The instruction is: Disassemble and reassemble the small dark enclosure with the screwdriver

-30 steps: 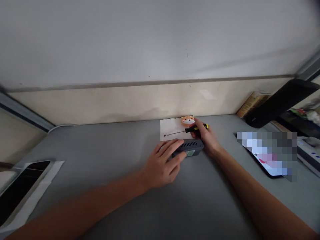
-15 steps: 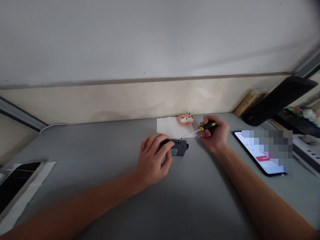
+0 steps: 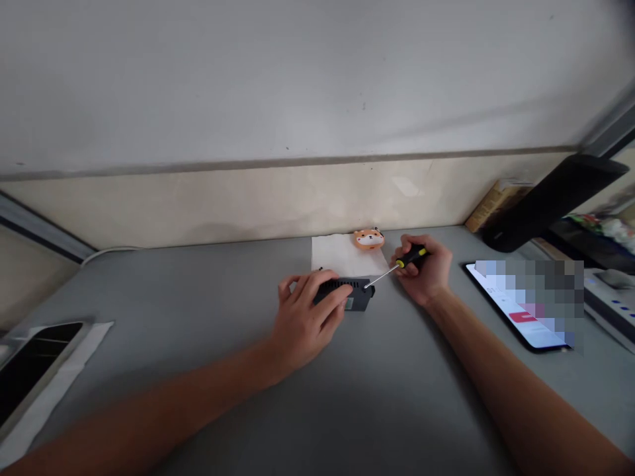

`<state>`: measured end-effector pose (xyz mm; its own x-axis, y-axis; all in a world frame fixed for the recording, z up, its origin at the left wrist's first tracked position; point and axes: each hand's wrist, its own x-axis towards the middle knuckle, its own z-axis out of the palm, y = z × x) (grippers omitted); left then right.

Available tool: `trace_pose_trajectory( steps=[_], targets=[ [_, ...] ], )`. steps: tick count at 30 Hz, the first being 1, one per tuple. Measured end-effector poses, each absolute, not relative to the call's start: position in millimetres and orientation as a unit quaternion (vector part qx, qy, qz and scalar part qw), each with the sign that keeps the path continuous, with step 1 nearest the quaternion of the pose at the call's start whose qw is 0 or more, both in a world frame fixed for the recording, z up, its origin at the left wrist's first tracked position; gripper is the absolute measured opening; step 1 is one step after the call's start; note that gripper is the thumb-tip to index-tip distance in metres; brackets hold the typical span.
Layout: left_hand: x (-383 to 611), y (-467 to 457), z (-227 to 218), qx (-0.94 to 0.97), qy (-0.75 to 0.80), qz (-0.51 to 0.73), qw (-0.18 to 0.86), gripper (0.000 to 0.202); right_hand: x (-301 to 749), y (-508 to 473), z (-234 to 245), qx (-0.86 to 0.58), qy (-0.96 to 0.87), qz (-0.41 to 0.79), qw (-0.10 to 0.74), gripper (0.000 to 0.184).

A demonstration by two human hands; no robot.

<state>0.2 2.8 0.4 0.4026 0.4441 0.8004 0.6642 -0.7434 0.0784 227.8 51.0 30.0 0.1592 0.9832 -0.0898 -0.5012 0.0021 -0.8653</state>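
Observation:
My left hand [image 3: 310, 314] grips a small dark grey box [image 3: 358, 301] with a row of vent slots, a pale green label and a black knob-like part at its right end. The fingers hide the box's left side. In my right hand [image 3: 427, 271], closed round its black and yellow handle, is a screwdriver [image 3: 409, 256]. Its thin shaft slants down to the left, and the tip meets the right part of the box's upper face. Behind the box lies a white paper sheet [image 3: 332, 252]; a tiny dark bit [image 3: 321, 269] shows on it by my left fingers.
An orange animal-faced case [image 3: 369, 238] sits on the sheet's back right corner. To the right lies a lit phone [image 3: 518, 307], with a black cylinder [image 3: 553, 201] and a book [image 3: 496, 203] behind. A dark-screened device [image 3: 37, 357] rests at far left. A wall bounds the grey table.
The screwdriver tip has moved from the box's back edge onto its right part. A dark speck at the tip no longer shows there. My left hand has shifted slightly on the box.

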Motion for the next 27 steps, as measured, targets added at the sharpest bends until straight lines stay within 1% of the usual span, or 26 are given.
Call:
trace_pose_trajectory(
  steps=[6, 11, 17, 20, 23, 25, 27],
  targets=[
    [-2.1, 3.2, -3.3, -0.840, -0.336, -0.404, 0.135, 0.043, 226.8, 50.6, 30.6, -0.413, -0.273, 0.578, 0.649, 0.023],
    [-2.8, 2.2, -3.8, -0.847, -0.327, -0.387, 0.160, 0.041, 228.8, 50.5, 31.1, -0.413, -0.274, 0.580, 0.646, 0.024],
    [0.0, -1.1, -1.7, -0.848, -0.318, -0.353, 0.236, 0.043, 227.9, 54.4, 27.6, -0.423, -0.281, 0.559, 0.656, 0.022],
    [-0.2, -3.3, 0.0, -0.849, -0.307, -0.340, 0.262, 0.042, 218.6, 54.4, 23.7, -0.474, -0.328, 0.510, 0.638, 0.032],
    [-1.2, -6.0, 0.9, -0.855, -0.289, -0.326, 0.281, 0.043, 208.4, 51.5, 21.0, -0.521, -0.414, 0.469, 0.580, 0.046],
    [-1.7, -7.2, 0.1, -0.860, -0.274, -0.317, 0.292, 0.043, 204.2, 49.6, 20.5, -0.524, -0.469, 0.454, 0.547, 0.050],
    [-1.6, -7.5, -1.6, -0.862, -0.269, -0.311, 0.297, 0.045, 202.6, 48.7, 20.5, -0.522, -0.498, 0.442, 0.533, 0.052]
  ],
)
